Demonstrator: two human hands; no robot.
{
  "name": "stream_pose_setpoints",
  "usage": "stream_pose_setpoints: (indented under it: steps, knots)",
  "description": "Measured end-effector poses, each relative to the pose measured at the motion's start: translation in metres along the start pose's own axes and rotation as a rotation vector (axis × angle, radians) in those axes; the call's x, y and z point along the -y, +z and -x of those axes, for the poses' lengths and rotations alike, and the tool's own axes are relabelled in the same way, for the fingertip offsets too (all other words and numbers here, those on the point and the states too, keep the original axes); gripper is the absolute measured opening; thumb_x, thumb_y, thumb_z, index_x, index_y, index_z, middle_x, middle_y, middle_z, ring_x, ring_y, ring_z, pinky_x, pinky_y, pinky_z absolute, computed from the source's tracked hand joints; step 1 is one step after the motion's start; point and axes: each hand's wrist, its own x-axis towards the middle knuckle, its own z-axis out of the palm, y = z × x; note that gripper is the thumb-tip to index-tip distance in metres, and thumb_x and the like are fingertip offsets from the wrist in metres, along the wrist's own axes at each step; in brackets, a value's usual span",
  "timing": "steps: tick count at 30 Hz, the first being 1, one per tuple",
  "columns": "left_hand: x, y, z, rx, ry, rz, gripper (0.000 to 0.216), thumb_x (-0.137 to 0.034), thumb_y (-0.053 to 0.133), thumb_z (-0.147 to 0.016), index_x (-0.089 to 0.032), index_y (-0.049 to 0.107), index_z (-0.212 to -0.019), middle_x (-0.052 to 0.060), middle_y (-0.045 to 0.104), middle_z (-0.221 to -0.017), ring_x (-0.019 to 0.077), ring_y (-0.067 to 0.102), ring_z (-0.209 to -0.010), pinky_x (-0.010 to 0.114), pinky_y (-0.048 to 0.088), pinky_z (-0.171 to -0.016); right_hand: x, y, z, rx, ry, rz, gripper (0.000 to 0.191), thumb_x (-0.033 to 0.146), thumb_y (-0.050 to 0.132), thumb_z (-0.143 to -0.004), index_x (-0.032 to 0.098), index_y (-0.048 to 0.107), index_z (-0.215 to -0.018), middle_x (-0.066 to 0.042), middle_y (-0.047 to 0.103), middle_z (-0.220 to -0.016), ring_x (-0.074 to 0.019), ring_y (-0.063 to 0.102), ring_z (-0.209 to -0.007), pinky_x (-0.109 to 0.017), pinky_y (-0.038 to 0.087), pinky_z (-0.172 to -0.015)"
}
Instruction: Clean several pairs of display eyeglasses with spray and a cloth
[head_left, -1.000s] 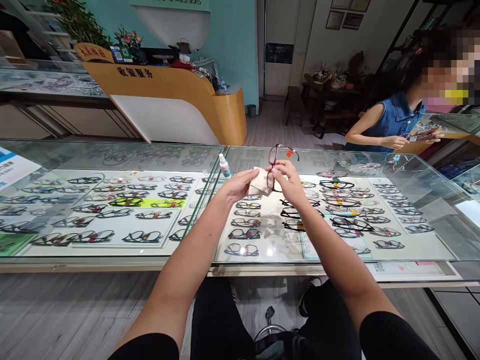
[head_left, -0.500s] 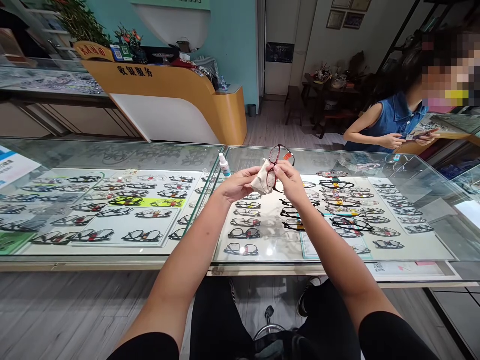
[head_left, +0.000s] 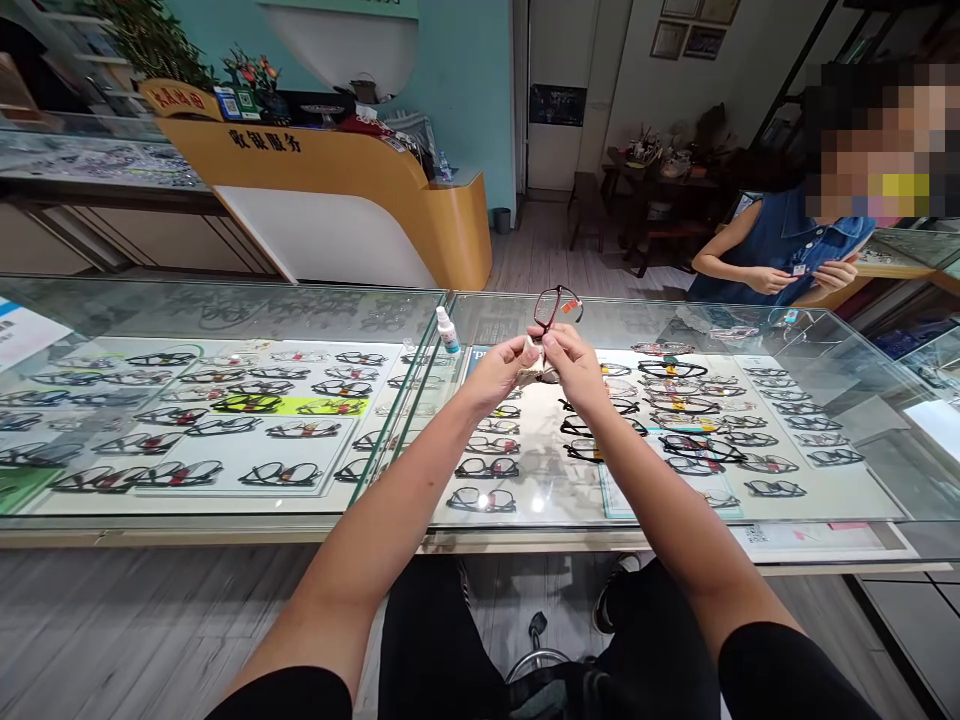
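Dark red eyeglasses are held up over the glass counter, one lens standing above my fingers and an orange-red tag on them. My right hand is closed on the frame, thumb and fingers pinching it near the middle. A pale cloth is wrapped around the lower lens, and my left hand grips it there, its fingertips against the right hand's. Most of that lower lens is hidden by cloth and fingers. A small white spray bottle stands on the counter just beyond my left hand.
The glass display case below my arms holds rows of eyeglasses. Another case adjoins it on the left. Across the aisle stands an orange-and-white cashier desk. A person in a blue sleeveless top is at the right.
My left hand has moved right and closed in with the cloth around the lower lens, meeting the right hand. The person at the right has shifted their hands and head.
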Motion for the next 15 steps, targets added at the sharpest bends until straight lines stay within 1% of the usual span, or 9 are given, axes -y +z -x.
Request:
stream_pose_setpoints:
  steps: [2, 5, 7, 11, 15]
  knots:
    - [0.0014, 0.0031, 0.0014, 0.033, 0.023, -0.040, 0.071, -0.070, 0.104, -0.068, -0.016, 0.078, -0.106, 0.000, 0.072, -0.085, 0.0121, 0.065, -0.075, 0.024, 0.048, -0.070, 0.0001, -0.0007, -0.0002, -0.002, 0.005, -0.020, 0.065, 0.085, 0.068, -0.096, 0.029, 0.091, -0.118, -0.011, 0.073, -0.135, -0.0306, 0.064, -0.139, -0.051, 0.046, -0.130]
    - [0.0036, 0.0050, 0.0034, 0.048, 0.029, -0.105, 0.069, -0.077, 0.096, -0.074, -0.017, 0.074, -0.099, -0.003, 0.062, -0.073, 0.0103, 0.054, -0.065, 0.025, 0.041, -0.062, 0.0002, -0.0007, -0.0001, 0.002, 0.018, -0.030, 0.064, 0.085, 0.069, -0.096, 0.029, 0.092, -0.117, -0.011, 0.073, -0.136, -0.0309, 0.065, -0.140, -0.051, 0.046, -0.131]
    - [0.0043, 0.0056, 0.0044, 0.039, 0.032, -0.116, 0.069, -0.078, 0.094, -0.076, -0.018, 0.072, -0.101, -0.004, 0.060, -0.071, 0.0102, 0.051, -0.063, 0.025, 0.039, -0.060, 0.0001, 0.0001, 0.0003, 0.012, 0.031, -0.026, 0.065, 0.086, 0.068, -0.095, 0.030, 0.092, -0.118, -0.011, 0.074, -0.136, -0.0307, 0.065, -0.139, -0.050, 0.048, -0.129]
    - [0.0034, 0.0070, 0.0053, 0.038, 0.037, -0.106, 0.073, -0.077, 0.097, -0.074, -0.018, 0.072, -0.111, -0.004, 0.064, -0.076, 0.0113, 0.057, -0.069, 0.024, 0.045, -0.067, -0.0009, 0.0012, 0.0005, 0.010, 0.052, -0.029, 0.067, 0.087, 0.068, -0.094, 0.030, 0.092, -0.118, -0.011, 0.075, -0.132, -0.0306, 0.067, -0.135, -0.049, 0.052, -0.124]
    - [0.0013, 0.0065, 0.0060, 0.044, 0.057, -0.143, 0.077, -0.074, 0.097, -0.076, -0.018, 0.074, -0.123, -0.002, 0.068, -0.084, 0.0123, 0.060, -0.074, 0.024, 0.046, -0.071, -0.0031, 0.0001, -0.0011, 0.002, 0.046, -0.026, 0.065, 0.085, 0.067, -0.096, 0.029, 0.091, -0.118, -0.010, 0.077, -0.128, -0.0303, 0.066, -0.131, -0.049, 0.052, -0.123]
